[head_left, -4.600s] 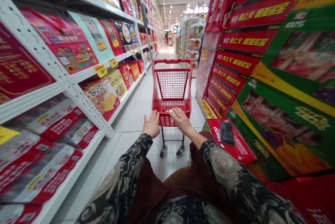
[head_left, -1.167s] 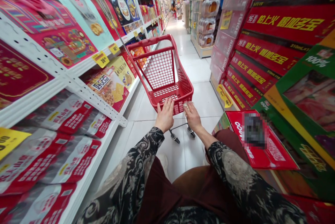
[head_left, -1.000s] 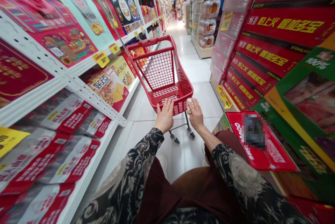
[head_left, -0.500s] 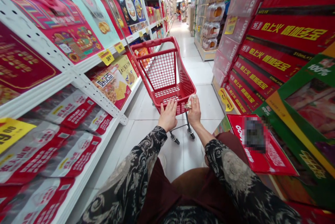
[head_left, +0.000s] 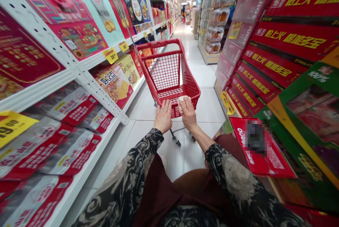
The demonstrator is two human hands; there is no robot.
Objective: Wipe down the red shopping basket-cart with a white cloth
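A red plastic shopping cart stands in front of me on the tiled floor, its mesh basket holding nothing that I can see. My left hand lies on the near edge of the basket, fingers stretched out and flat. Beside it, my right hand presses a crumpled white cloth against the same near end. Its fingers are bent over the cloth and partly hide it. The basket's front rim passes beneath both hands.
White shelves with boxed and bagged goods run along the left. Stacked red drink cartons and a green carton line the right. A red sign juts out near my right knee. A person is far down the aisle.
My right hand has moved left with the cloth, from the basket's right corner towards the middle of the near end. My left hand has shifted slightly left, still flat on the cart.
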